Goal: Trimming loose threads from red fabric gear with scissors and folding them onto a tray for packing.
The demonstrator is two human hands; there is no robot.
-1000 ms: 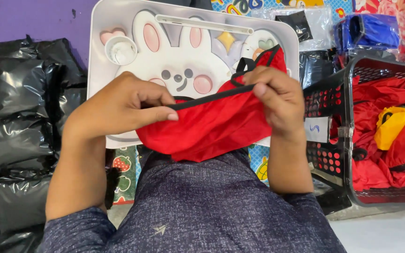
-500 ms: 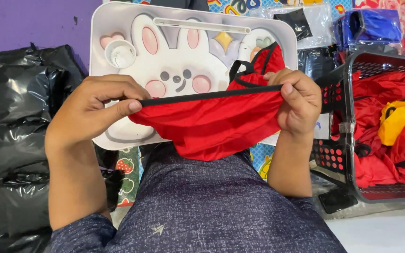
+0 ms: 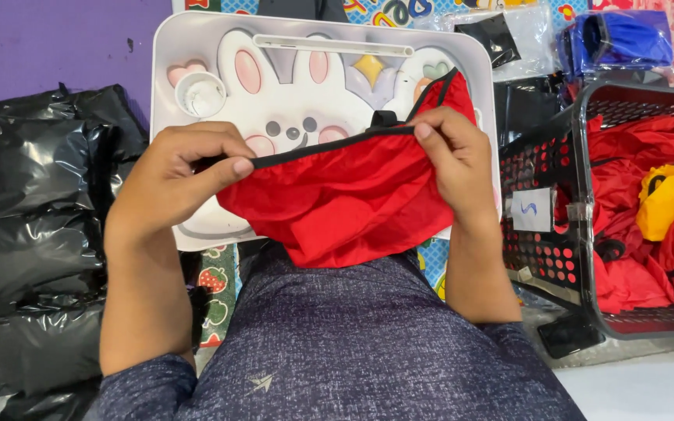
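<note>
Stretching a red fabric garment point(image 3: 337, 206) by its black elastic trim point(image 3: 313, 150), both hands hold it just above the white rabbit-patterned lap tray point(image 3: 196, 47). The left hand point(image 3: 177, 175) pinches the trim between thumb and curled fingers; the right hand point(image 3: 450, 160) grips the other end, fingers folded over the cloth. It looks light, thin and limp, probably a little slick, so the firmer banded edge seems the best hold. More red cloth fills the black basket point(image 3: 544, 164) alongside.
</note>
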